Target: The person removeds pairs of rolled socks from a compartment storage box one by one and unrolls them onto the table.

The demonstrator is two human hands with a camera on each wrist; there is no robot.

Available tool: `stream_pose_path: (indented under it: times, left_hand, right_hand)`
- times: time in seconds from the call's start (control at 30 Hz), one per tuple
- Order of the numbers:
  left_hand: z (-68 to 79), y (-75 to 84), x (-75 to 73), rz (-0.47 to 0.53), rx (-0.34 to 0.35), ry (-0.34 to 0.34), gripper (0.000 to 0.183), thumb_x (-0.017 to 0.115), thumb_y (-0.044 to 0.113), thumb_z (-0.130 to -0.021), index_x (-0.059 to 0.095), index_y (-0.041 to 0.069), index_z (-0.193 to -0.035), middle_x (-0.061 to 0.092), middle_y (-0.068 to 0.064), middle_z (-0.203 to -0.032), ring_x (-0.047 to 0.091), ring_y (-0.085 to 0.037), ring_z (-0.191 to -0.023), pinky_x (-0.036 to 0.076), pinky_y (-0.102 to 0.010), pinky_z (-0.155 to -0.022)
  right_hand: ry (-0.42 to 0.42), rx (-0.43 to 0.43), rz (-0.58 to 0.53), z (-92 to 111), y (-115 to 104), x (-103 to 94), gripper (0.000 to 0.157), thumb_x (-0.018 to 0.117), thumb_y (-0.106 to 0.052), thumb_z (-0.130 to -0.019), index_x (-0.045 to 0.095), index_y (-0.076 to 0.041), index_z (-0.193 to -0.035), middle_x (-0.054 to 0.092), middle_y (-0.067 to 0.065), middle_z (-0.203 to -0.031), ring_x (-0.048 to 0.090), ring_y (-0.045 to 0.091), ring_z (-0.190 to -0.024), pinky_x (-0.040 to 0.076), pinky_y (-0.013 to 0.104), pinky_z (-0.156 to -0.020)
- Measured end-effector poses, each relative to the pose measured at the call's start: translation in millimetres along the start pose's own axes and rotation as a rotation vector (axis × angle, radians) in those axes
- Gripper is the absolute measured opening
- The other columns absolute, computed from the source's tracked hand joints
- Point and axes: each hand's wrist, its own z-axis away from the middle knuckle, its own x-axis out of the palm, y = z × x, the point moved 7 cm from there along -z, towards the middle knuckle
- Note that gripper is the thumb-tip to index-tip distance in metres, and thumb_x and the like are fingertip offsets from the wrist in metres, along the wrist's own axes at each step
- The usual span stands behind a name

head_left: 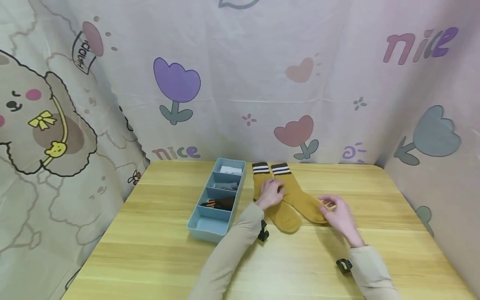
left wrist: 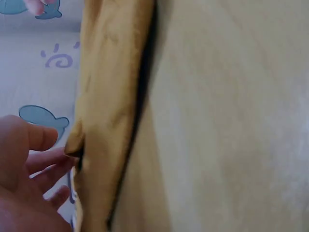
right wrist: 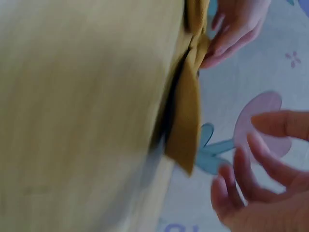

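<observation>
Two mustard-yellow socks with dark, white-striped cuffs lie flat on the wooden table, their feet splayed apart. On the left sock (head_left: 286,218) and beside the upper part of the right sock (head_left: 292,189) rests my left hand (head_left: 271,193). In the left wrist view its fingertips touch a small raised fold of yellow fabric (left wrist: 104,96), the thumb standing apart from them. My right hand (head_left: 339,213) hovers at the toe of the right sock, fingers loosely bent and spread. The right wrist view shows a gap between those fingers and the sock (right wrist: 186,116).
Left of the socks stands a blue-grey divided box (head_left: 193,228). Its compartments hold a white folded item (head_left: 230,170), a grey item (head_left: 226,186) and a dark brown bundle with orange stripes (head_left: 221,203); the front compartment is bare. A printed curtain (head_left: 240,83) hangs behind the table.
</observation>
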Motion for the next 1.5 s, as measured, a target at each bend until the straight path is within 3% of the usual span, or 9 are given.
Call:
stream_pose_path:
  times: [0.17,0.3,0.43,0.87,1.5]
  left_hand:
    - [1.0,-8.9,7.4,0.034,-0.053,-0.079,0.039,0.045,0.019,-0.104,0.059,0.010,-0.139,0.056,-0.006,-0.149,0.031,-0.032,-0.152,0.008,-0.062,-0.125]
    - [-0.7,-10.6,9.4,0.046,-0.049,-0.117,0.042,0.044,0.022,-0.105,0.053,0.010,-0.144,0.050,-0.007,-0.154,0.028,-0.033,-0.153,0.006,-0.062,-0.125]
    - [-1.4,-12.6,9.2,0.043,-0.057,-0.136,0.045,0.043,0.024,-0.106,0.050,0.009,-0.147,0.045,-0.006,-0.158,0.026,-0.031,-0.154,0.005,-0.059,-0.126]
    - [-1.2,-12.7,5.7,-0.004,-0.070,-0.149,0.046,0.044,0.026,-0.106,0.048,0.011,-0.148,0.043,-0.004,-0.160,0.026,-0.028,-0.155,0.006,-0.058,-0.127]
    - [-1.0,-14.9,2.3,0.011,-0.045,-0.183,0.046,0.046,0.022,-0.105,0.047,0.008,-0.149,0.042,-0.006,-0.160,0.026,-0.027,-0.155,0.007,-0.055,-0.128]
  right_hand:
    - [-0.120,-0.091,0.010,-0.9,-13.9,28.3,0.033,0.068,-0.006,-0.088,0.065,0.010,-0.118,0.070,0.027,-0.108,0.068,0.038,-0.097,0.059,0.045,-0.085]
    - [-0.199,-0.169,0.104,1.1,-22.7,46.7,0.042,0.070,-0.018,-0.089,0.064,0.009,-0.120,0.067,0.030,-0.118,0.063,0.047,-0.109,0.051,0.058,-0.095]
    - [-0.284,-0.182,0.181,3.0,-26.2,58.8,0.048,0.072,-0.026,-0.089,0.063,0.005,-0.124,0.061,0.030,-0.129,0.053,0.052,-0.121,0.041,0.066,-0.103]
    - [-0.308,-0.203,0.308,3.0,-32.0,70.5,0.041,0.081,-0.022,-0.080,0.069,-0.002,-0.113,0.058,0.024,-0.127,0.049,0.050,-0.121,0.041,0.065,-0.102]
    - [-0.310,-0.225,0.296,1.3,-27.7,64.2,0.050,0.086,-0.024,-0.074,0.067,0.000,-0.113,0.060,0.023,-0.128,0.053,0.046,-0.119,0.044,0.061,-0.103]
